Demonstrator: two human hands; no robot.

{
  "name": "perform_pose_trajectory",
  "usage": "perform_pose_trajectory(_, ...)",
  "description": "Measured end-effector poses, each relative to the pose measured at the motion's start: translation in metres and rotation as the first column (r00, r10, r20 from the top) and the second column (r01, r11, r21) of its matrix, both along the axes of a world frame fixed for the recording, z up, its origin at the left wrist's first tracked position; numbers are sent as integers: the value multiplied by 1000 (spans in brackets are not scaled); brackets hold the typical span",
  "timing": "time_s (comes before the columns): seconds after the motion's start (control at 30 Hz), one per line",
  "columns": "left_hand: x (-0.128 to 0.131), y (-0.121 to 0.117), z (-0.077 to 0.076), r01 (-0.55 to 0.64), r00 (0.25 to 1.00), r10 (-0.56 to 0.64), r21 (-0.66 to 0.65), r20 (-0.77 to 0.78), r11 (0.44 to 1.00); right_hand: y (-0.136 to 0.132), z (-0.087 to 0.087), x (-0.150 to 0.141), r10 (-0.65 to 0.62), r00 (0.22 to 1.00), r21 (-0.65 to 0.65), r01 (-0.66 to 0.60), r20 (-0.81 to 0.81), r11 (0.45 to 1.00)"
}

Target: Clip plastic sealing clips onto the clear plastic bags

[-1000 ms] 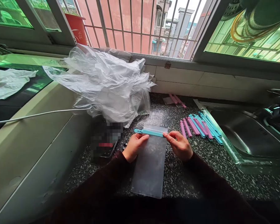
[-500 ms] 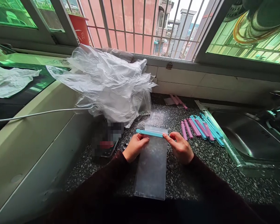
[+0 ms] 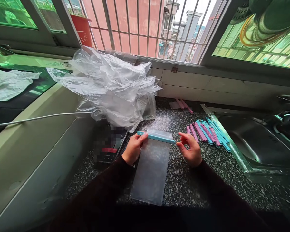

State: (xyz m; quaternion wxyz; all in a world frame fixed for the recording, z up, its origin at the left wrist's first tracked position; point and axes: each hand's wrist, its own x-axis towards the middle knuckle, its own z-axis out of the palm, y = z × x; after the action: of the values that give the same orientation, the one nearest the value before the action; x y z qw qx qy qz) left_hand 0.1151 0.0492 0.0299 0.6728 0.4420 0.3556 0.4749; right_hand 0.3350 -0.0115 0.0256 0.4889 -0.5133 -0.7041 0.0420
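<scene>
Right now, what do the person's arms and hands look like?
Long, dark sleeves reach the wrists, looking brownish-red near the ends. The left hand and right hand wear no gloves. A tiny shiny bit shows by the left wrist; I can't tell if it's worn.

Daylight from window, dark foreground.

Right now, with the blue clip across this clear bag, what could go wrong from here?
The left hand alone seems to grip the blue clip, so its other end might slip on the clear bag. The left sleeve is near the phone and could nudge it. Some loose clips lie beside the sink; a bump could tip some in.
</scene>
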Motion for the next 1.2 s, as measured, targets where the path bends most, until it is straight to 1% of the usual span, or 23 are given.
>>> perform_pose_trajectory(0.03, 0, 0, 1, 6, 1000, -6, -13, 16, 1000, 1, 2, 2, -4, 997, -100, -4, -80, 995)
perform_pose_trajectory(0.07, 0, -1, 1, 18, 1000, -17, -24, 25, 1000, 1, 5, 4, 8, 990, -209, -38, -143, 977)
perform_pose_trajectory(0.1, 0, -1, 0, 37, 999, -36, -25, 26, 999, 1, 7, 5, 35, 980, -312, -96, -194, 945)
perform_pose_trajectory(0.13, 0, -2, -1, 64, 998, -64, -13, 16, 998, 1, 8, 4, 75, 968, -398, -168, -238, 902)
perform_pose_trajectory(0.17, 0, -3, -2, 94, 996, -94, 9, -3, 995, 1, 9, 3, 113, 954, -462, -236, -279, 855)
perform_pose_trajectory(0.2, 1, -3, -3, 125, 992, -124, 37, -31, 991, 1, 10, 1, 137, 940, -501, -286, -313, 817)
perform_pose_trajectory(0.23, 1, -4, -4, 148, 988, -144, 65, -63, 987, 0, 10, -2, 147, 931, -522, -313, -335, 793)
perform_pose_trajectory(0.3, 1, -4, -6, 156, 982, -143, 108, -122, 982, -2, 8, -8, 135, 929, -553, -316, -343, 771)
perform_pose_trajectory(0.47, 1, -2, -3, 77, 980, -50, 137, -191, 988, -5, 6, -14, 112, 949, -584, -271, -294, 765)
perform_pose_trajectory(0.67, 1, -2, 1, 77, 975, -49, 127, -216, 989, -6, 8, -14, 116, 972, -559, -213, -204, 801)
perform_pose_trajectory(0.8, 0, -3, 2, 81, 978, -55, 127, -202, 989, -6, 6, -14, 116, 975, -548, -204, -191, 811)
perform_pose_trajectory(1.07, 1, -4, 1, 60, 980, -28, 157, -199, 986, -5, 5, -15, 111, 962, -553, -235, -248, 799)
perform_pose_trajectory(1.17, 1, -5, 3, 65, 973, -24, 172, -231, 983, -6, 6, -15, 96, 951, -520, -243, -294, 819)
perform_pose_trajectory(1.2, 1, -5, 4, 87, 967, -42, 169, -253, 982, -5, 6, -15, 88, 944, -500, -246, -318, 830)
